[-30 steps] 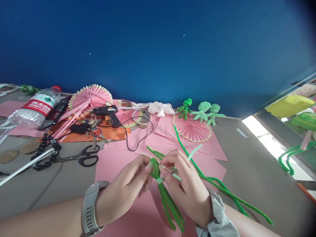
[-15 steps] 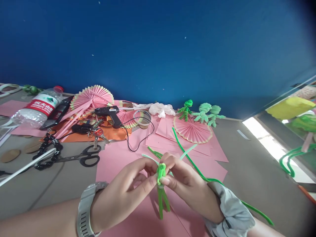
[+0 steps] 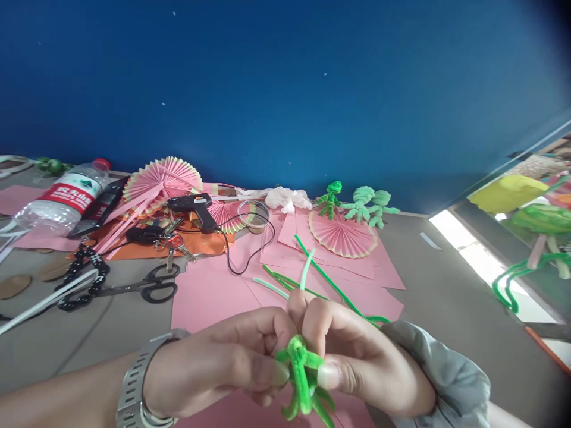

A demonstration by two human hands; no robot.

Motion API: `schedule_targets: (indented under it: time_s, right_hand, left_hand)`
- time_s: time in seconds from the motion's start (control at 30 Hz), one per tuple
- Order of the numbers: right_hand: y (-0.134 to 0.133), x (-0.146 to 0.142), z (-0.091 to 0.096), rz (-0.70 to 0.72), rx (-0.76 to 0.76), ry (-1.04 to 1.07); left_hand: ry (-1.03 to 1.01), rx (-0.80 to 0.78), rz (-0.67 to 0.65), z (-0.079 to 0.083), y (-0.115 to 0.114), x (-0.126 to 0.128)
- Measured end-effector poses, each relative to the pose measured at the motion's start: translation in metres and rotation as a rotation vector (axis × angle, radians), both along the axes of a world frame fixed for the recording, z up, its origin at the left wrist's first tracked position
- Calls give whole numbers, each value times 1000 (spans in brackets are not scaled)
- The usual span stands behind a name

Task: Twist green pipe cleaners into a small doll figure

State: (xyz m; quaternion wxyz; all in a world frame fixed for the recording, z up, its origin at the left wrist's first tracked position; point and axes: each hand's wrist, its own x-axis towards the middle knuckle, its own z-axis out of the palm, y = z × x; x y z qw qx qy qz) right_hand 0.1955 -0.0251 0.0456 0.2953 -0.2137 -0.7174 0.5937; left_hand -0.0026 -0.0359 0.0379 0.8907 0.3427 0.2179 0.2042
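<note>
Between both hands is a small bright-green pipe cleaner figure (image 3: 302, 377), its several short ends bent outward and down. My left hand (image 3: 232, 356), with a grey watch at the wrist, pinches it from the left side. From the right, my right hand (image 3: 352, 356) grips it between thumb and fingers; a grey scrunchie or cuff circles that wrist. A pale mint pipe cleaner (image 3: 306, 270) sticks up behind my right fingers; how far down it goes is hidden. Beyond the hands, a long green pipe cleaner (image 3: 330, 276) lies on the pink paper (image 3: 209, 291).
Finished-looking green pipe cleaner figures (image 3: 359, 202) stand by the blue wall near a pink paper fan (image 3: 343, 235). Leftward lie a glue gun (image 3: 196, 208), keys (image 3: 173, 242), black scissors (image 3: 156, 284), a beaded loop (image 3: 82, 276) and a plastic bottle (image 3: 66, 196).
Both hands have come lower and closer with the green figure, whose ends now spread outward rather than hanging straight down. The mint pipe cleaner by my right fingers stands more upright.
</note>
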Motion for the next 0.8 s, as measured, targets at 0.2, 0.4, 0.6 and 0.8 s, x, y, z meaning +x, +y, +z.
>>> schedule_targets:
  time_s: [0.2, 0.4, 0.6, 0.8]
  right_hand:
    - [-4, -1, 7, -100, 228, -152]
    - [-11, -5, 17, -243, 455, -316]
    - [-14, -2, 25, -236, 553, -339]
    - [-19, -2, 22, -253, 295, -330]
  left_hand:
    - [137, 214, -4, 12, 1, -1]
    - [331, 408, 39, 17, 5, -3]
    - [310, 395, -9, 23, 4, -5]
    - [396, 497, 89, 20, -1, -4]
